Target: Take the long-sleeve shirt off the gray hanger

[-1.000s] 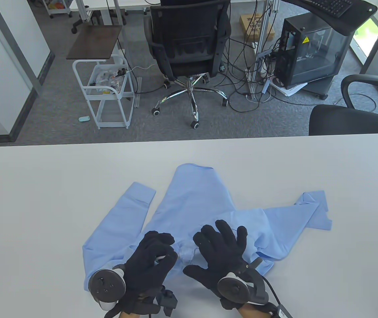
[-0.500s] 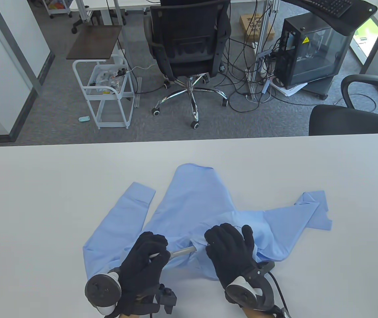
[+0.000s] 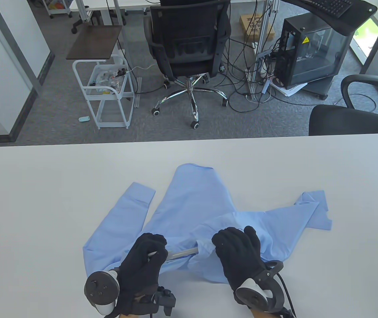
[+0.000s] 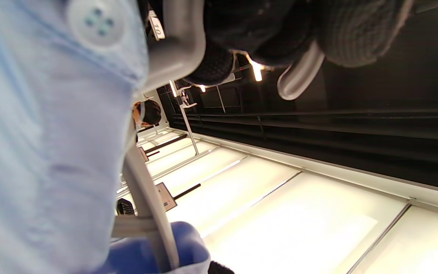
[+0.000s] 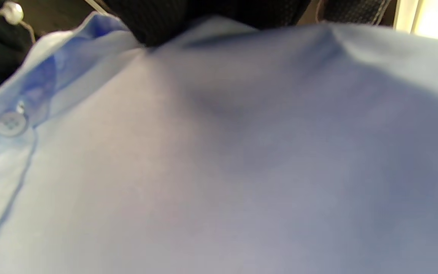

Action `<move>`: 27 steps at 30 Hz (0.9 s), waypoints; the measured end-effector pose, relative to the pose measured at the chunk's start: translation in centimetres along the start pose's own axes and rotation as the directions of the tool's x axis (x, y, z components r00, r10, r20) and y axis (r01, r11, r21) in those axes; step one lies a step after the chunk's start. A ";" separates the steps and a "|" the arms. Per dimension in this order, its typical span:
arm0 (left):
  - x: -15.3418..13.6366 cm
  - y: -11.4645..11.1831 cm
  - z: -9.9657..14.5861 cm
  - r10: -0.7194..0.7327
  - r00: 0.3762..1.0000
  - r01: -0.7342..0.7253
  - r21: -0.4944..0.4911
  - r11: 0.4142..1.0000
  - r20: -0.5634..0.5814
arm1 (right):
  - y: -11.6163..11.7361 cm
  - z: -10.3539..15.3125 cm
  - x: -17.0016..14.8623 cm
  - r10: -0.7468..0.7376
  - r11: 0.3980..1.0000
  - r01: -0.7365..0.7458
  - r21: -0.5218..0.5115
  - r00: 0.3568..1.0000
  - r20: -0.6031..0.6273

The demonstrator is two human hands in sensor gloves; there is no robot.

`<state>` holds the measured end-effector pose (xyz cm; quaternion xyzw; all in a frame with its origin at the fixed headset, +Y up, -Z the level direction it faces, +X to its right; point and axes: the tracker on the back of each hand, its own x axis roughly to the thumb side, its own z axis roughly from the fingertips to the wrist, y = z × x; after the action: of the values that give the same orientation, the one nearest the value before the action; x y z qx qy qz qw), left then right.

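Centrally, near the table's [image 3: 43, 185] front edge, the left hand [image 3: 142, 261] is curled around the gray hanger [image 3: 183, 253], whose bar pokes out of the shirt [image 3: 195, 205]. Just to its right, the right hand [image 3: 238, 255] grips a fold of blue cloth beside that bar, and the shirt lies spread flat with sleeves out to both sides.

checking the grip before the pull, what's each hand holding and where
The left hand grips the gray hanger at its exposed end. The right hand grips the shirt at the collar.
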<state>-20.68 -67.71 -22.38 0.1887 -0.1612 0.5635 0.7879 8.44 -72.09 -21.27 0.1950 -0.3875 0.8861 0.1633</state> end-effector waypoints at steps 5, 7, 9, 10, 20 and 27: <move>0.6 1.3 -0.1 -0.206 0.978 0.206 0.009 0.978 0.005 | -0.3 0.0 -0.5 0.086 0.996 -0.086 -0.007 0.996 0.007; 0.7 1.8 -0.2 -0.239 0.971 0.239 -0.003 0.971 0.008 | -0.5 0.1 -1.2 0.087 0.996 -0.087 -0.010 0.996 -0.017; 0.8 2.0 -0.4 -0.255 0.966 0.257 -0.068 0.964 0.040 | -0.6 0.2 -1.8 0.067 0.998 -0.068 -0.014 0.997 -0.045; 0.9 2.0 -0.4 -0.274 0.961 0.277 -0.082 0.957 0.046 | -0.6 0.3 -1.9 0.064 0.998 -0.065 -0.015 0.997 -0.048; 0.4 1.9 -0.2 -0.252 0.967 0.253 -0.001 0.968 0.035 | -1.3 0.5 -2.7 0.055 0.995 -0.062 -0.078 0.995 -0.085; -0.1 2.1 0.1 -0.170 0.985 0.170 0.029 0.985 -0.004 | -1.5 0.6 -2.9 0.075 0.991 -0.084 -0.100 0.993 -0.094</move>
<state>-22.70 -67.20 -22.11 0.2129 -0.1353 0.4967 0.8305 11.70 -71.98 -21.33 0.1304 -0.4328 0.8784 0.1550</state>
